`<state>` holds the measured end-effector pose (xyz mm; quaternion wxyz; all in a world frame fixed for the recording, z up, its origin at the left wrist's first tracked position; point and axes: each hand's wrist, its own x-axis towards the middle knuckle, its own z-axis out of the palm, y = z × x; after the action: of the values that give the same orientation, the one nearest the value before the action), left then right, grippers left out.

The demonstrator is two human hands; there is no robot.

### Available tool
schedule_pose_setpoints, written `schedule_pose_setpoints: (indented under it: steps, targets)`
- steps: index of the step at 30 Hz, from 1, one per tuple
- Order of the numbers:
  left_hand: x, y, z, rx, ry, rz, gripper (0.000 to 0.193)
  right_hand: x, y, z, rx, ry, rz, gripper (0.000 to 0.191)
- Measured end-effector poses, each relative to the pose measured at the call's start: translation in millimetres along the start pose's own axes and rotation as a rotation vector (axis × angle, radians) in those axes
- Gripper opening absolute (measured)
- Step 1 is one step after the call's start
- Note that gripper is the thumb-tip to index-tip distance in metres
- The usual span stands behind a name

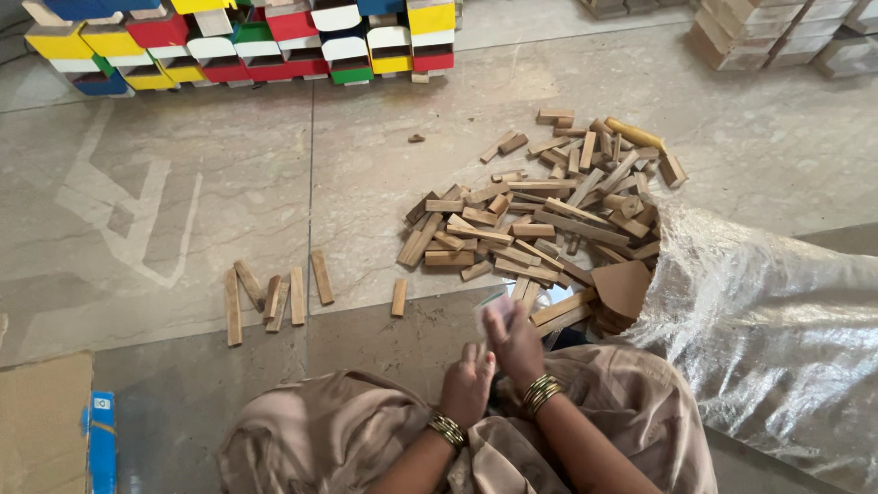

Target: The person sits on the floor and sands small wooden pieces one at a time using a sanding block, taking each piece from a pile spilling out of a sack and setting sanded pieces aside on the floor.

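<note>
On the floor [183, 210], just before the wood pile [549, 215], the right hand [514, 340] closes its fingers on a blurred pale piece [491, 309] while the left hand [468, 384] curls beside, grip unclear; a loose hold could drop it.

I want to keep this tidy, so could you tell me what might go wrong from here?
The heap of wooden pieces lies loose beside the plastic sack, so sticks could slide or scatter further. The small row of sticks lies apart, easy to kick. The right hand holds something pale and blurred above the left hand; it might slip.
</note>
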<state>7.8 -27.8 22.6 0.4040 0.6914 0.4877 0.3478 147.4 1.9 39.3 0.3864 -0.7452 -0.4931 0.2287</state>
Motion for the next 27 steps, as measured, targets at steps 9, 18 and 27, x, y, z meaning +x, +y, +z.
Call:
schedule_pose_setpoints:
  steps: [9, 18, 27]
  targets:
    - [9.9, -28.4, 0.5, -0.429, 0.008, -0.384, 0.049, -9.4, 0.5, 12.4, -0.193, -0.243, 0.009, 0.057]
    - [6.3, -20.7, -7.5, -0.375, -0.049, -0.156, 0.048, 9.8, 4.5, 2.9, -0.093, -0.063, -0.007, 0.053]
    - [26.0, -46.0, -13.0, -0.672, -0.035, -0.573, 0.073, -3.5, 7.0, 23.2, -0.217, -0.279, -0.153, 0.059]
